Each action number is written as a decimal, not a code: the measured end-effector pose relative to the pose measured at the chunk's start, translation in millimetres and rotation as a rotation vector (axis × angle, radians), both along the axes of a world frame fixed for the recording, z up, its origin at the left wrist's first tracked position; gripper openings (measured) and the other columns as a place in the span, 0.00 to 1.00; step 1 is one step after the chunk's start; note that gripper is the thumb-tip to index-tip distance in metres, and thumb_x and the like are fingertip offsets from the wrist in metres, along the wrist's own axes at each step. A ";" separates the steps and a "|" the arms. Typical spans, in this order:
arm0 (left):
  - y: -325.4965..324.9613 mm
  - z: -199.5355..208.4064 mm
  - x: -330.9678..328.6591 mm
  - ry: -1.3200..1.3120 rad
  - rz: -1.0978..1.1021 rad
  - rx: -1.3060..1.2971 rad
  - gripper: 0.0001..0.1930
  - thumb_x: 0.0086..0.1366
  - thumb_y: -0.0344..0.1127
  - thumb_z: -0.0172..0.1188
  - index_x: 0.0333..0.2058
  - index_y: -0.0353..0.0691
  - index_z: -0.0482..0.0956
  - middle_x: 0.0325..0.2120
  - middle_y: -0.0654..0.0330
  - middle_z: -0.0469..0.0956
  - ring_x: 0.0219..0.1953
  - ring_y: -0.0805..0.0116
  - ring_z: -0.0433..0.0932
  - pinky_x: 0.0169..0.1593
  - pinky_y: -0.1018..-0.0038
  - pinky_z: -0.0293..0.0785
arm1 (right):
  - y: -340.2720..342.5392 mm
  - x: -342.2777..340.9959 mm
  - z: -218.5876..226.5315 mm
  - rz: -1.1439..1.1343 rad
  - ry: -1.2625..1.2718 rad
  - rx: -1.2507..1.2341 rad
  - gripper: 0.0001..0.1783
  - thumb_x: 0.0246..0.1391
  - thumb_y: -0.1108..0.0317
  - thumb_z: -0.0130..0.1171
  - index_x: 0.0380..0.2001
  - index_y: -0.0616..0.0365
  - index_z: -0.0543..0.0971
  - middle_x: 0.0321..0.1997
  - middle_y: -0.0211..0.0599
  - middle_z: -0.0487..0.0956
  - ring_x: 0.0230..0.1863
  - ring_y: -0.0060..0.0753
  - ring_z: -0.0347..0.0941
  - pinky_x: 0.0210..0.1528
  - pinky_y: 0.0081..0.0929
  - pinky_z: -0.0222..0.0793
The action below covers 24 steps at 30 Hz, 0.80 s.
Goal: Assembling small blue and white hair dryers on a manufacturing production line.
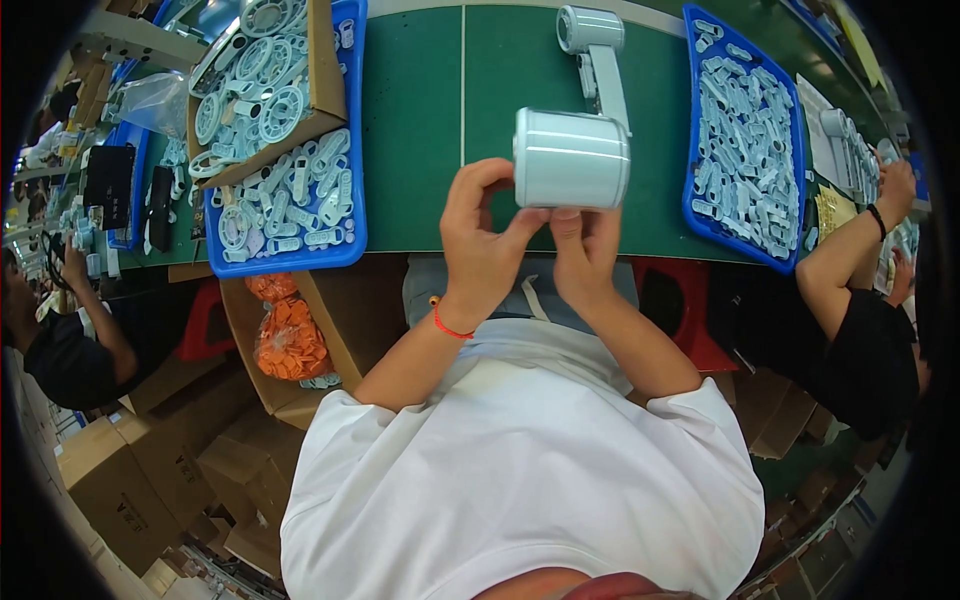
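Both my hands hold a pale blue, glossy cylindrical housing (572,160) above the near edge of the green table. My left hand (483,235) grips its left end, with the forefinger bent at the end and the thumb underneath. From below, my right hand (587,255) closes on its lower right side, the thumb pressed to the bottom edge. Just beyond lies a matching pale blue piece (590,32) with a round head and a long handle pointing toward me. The held housing covers the lower end of that handle, so I cannot tell whether the two touch.
On the left, a cardboard box (327,60) of pale rings rests over a blue tray (358,215) of small parts. Another blue tray (690,150) of small parts stands right. An orange-filled bag (292,338) sits in a carton below. Co-workers sit on both sides.
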<state>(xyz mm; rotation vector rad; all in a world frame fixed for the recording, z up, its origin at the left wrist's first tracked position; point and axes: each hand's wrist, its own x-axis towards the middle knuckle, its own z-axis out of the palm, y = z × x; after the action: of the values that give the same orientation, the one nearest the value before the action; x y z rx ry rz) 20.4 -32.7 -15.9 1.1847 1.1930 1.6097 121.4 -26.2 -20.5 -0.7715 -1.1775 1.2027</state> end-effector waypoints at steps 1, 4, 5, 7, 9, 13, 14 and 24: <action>-2.1 -0.2 -1.6 -0.012 0.015 -0.009 0.20 0.46 0.18 0.62 0.41 0.31 0.71 0.39 0.56 0.70 0.41 0.66 0.72 0.46 0.75 0.69 | -0.8 0.5 -1.9 0.021 0.052 0.002 0.21 0.58 0.63 0.51 0.50 0.63 0.62 0.46 0.38 0.65 0.45 0.25 0.64 0.47 0.23 0.61; -5.2 0.6 -8.9 -0.001 0.051 0.002 0.20 0.45 0.16 0.61 0.39 0.31 0.71 0.38 0.57 0.70 0.40 0.67 0.72 0.45 0.76 0.69 | -2.2 2.0 -25.2 0.051 -0.157 -0.034 0.20 0.55 0.68 0.53 0.49 0.63 0.63 0.46 0.39 0.63 0.47 0.29 0.62 0.48 0.25 0.61; -6.3 0.8 -10.9 0.024 0.041 -0.046 0.19 0.45 0.16 0.61 0.39 0.31 0.71 0.37 0.58 0.70 0.40 0.68 0.72 0.44 0.76 0.69 | -3.5 -1.0 -25.6 0.055 -0.124 -0.085 0.21 0.54 0.69 0.55 0.49 0.63 0.63 0.46 0.38 0.62 0.47 0.29 0.61 0.48 0.25 0.60; -7.2 3.2 -15.9 0.057 0.030 -0.089 0.18 0.46 0.17 0.61 0.38 0.32 0.72 0.35 0.59 0.71 0.37 0.69 0.72 0.42 0.77 0.70 | -5.8 -2.3 -18.4 0.051 -0.136 -0.152 0.22 0.53 0.69 0.56 0.49 0.63 0.64 0.46 0.37 0.62 0.46 0.28 0.62 0.47 0.24 0.61; -3.2 5.9 -15.9 0.064 0.015 -0.083 0.17 0.46 0.17 0.62 0.38 0.32 0.72 0.35 0.59 0.71 0.37 0.70 0.72 0.41 0.78 0.70 | -3.8 -1.6 -17.4 0.060 -0.062 -0.158 0.23 0.52 0.69 0.57 0.50 0.63 0.64 0.48 0.36 0.62 0.46 0.26 0.63 0.47 0.22 0.61; 2.5 3.4 -20.5 0.035 -0.070 -0.009 0.16 0.46 0.19 0.63 0.36 0.32 0.72 0.32 0.61 0.71 0.34 0.73 0.71 0.36 0.80 0.68 | -1.1 1.7 -16.1 0.095 -0.036 -0.138 0.23 0.52 0.69 0.58 0.50 0.63 0.64 0.48 0.35 0.63 0.46 0.24 0.64 0.47 0.21 0.62; 0.5 1.1 -22.7 0.040 -0.068 -0.008 0.16 0.46 0.19 0.63 0.36 0.32 0.72 0.32 0.61 0.71 0.34 0.73 0.71 0.36 0.80 0.68 | -0.1 3.3 -16.4 0.127 -0.028 -0.103 0.23 0.52 0.69 0.58 0.49 0.63 0.64 0.47 0.35 0.63 0.46 0.24 0.64 0.47 0.21 0.62; 9.9 17.4 -15.8 0.375 0.034 0.116 0.18 0.46 0.23 0.63 0.39 0.33 0.72 0.37 0.54 0.70 0.36 0.61 0.71 0.40 0.71 0.70 | 14.9 -2.7 -8.2 0.129 0.310 -0.234 0.24 0.53 0.59 0.59 0.47 0.62 0.67 0.43 0.34 0.72 0.44 0.24 0.67 0.48 0.24 0.64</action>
<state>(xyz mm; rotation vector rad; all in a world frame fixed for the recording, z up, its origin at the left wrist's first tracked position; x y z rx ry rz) 4.6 -22.8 1.5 1.6001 1.3704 1.5395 118.7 -11.2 -28.7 -0.6579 -0.8502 1.5266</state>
